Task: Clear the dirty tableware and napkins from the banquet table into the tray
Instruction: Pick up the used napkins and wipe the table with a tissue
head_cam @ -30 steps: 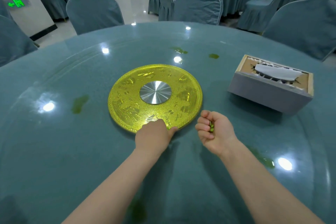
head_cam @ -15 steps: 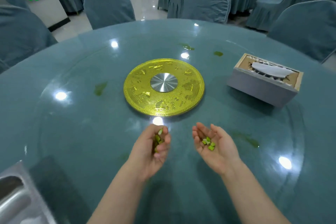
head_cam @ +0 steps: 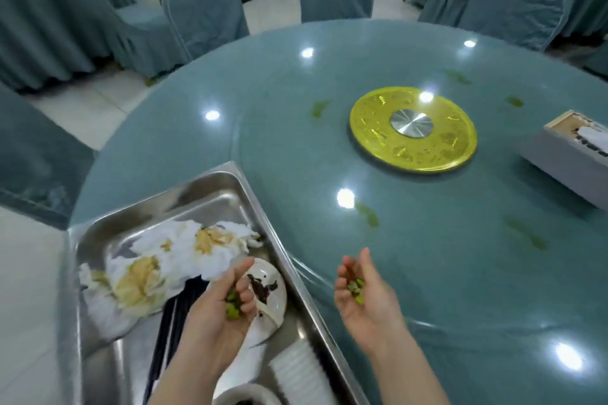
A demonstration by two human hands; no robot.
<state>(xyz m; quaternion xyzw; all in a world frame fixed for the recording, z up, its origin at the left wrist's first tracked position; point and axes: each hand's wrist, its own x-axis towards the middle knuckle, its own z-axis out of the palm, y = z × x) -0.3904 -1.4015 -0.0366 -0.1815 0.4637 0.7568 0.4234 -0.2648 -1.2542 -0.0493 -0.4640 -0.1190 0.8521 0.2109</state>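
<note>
Both hands have swung over to the side since half a second ago: the left hand (head_cam: 227, 302), fingers curled round some green food bits (head_cam: 233, 304), now hangs over the steel tray (head_cam: 245, 187), while the right hand (head_cam: 360, 293) cups more green bits (head_cam: 357, 290) over the banquet table (head_cam: 329, 141), just beside the tray's edge. Some bits could slip out and land back on the shiny table if the right hand tips too soon. Under the left hand lie a dirty plate (head_cam: 271, 294), stained napkins (head_cam: 171, 260) and black chopsticks (head_cam: 167, 332), so the tray is crowded, and green smears (head_cam: 368, 214), the gold turntable disc (head_cam: 413, 128) and a tissue box (head_cam: 572, 154) sit farther out.
</note>
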